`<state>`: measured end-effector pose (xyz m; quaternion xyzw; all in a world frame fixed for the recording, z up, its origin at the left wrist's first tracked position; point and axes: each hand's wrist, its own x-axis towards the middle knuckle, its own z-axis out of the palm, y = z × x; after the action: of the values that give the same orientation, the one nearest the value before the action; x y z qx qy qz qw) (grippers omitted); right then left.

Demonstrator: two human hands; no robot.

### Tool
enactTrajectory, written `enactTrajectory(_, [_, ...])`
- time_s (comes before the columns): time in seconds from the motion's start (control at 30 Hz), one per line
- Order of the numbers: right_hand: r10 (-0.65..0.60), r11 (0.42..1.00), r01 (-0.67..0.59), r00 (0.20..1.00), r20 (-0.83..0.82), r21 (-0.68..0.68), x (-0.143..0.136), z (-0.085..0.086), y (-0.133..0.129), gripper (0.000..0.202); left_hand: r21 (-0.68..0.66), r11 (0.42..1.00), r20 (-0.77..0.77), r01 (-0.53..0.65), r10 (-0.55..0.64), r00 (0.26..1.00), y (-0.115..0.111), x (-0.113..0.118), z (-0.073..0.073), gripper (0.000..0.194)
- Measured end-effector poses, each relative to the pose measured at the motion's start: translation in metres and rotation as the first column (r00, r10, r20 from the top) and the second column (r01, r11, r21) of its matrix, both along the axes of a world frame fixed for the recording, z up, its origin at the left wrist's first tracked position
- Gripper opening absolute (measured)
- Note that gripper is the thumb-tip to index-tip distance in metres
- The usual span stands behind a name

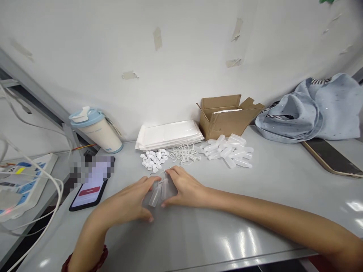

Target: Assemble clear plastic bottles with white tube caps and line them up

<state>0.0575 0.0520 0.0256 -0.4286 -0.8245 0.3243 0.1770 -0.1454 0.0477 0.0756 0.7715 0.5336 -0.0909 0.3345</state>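
Observation:
Two small clear plastic tubes, a left tube (154,196) and a right tube (165,189), lie side by side on the grey table between my hands, narrow ends away from me. My left hand (129,200) curves around their left side, fingertips by the narrow ends and thumb apart. On the other side, my right hand (187,189) arches with its fingers and thumb spread around the right tube. Whether the fingertips touch the tubes is hard to tell. Just beyond are small white caps (153,160), a tangle of white strings (185,153) and a pile of similar tubes (227,149).
White flat packs (170,135) and an open cardboard box (224,122) stand against the wall. At left are a tumbler (98,132), a lit phone (90,189) and a power strip (28,189) with cables. A blue cloth bag (309,109) and a dark phone (331,156) lie at right.

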Motion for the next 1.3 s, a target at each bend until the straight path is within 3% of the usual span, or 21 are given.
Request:
enactTrajectory(0.17, [0.017, 0.999, -0.017, 1.000, -0.003, 0.034, -0.003, -0.005, 0.000, 0.068, 0.002, 1.000, -0.026, 0.008, -0.008, 1.000, 0.001, 0.010, 0.000, 0.072])
enactTrajectory(0.47, [0.018, 0.996, -0.016, 1.000, -0.023, 0.093, -0.001, -0.009, -0.007, 0.058, 0.052, 0.998, 0.046, 0.025, -0.028, 0.999, 0.006, 0.002, -0.013, 0.064])
enactTrajectory(0.63, [0.003, 0.996, 0.004, 0.996, -0.089, 0.086, 0.000, -0.012, -0.010, 0.058, 0.089, 0.996, 0.048, 0.026, -0.030, 0.998, 0.004, 0.007, -0.011, 0.050])
enactTrajectory(0.9, [0.004, 0.989, 0.014, 0.992, -0.123, 0.147, -0.001, -0.020, -0.015, 0.051, 0.152, 0.987, 0.040, 0.043, -0.050, 0.998, 0.001, 0.009, -0.010, 0.049])
enactTrajectory(1.03, [0.002, 0.982, 0.020, 0.993, -0.117, 0.188, -0.002, -0.021, -0.017, 0.053, 0.195, 0.979, 0.018, 0.064, -0.069, 0.997, -0.001, 0.009, -0.011, 0.040])
enactTrajectory(1.3, [-0.015, 0.977, 0.043, 0.991, -0.135, 0.209, -0.002, -0.023, -0.020, 0.047, 0.184, 0.980, 0.045, 0.076, -0.086, 0.995, 0.001, 0.008, -0.012, 0.036])
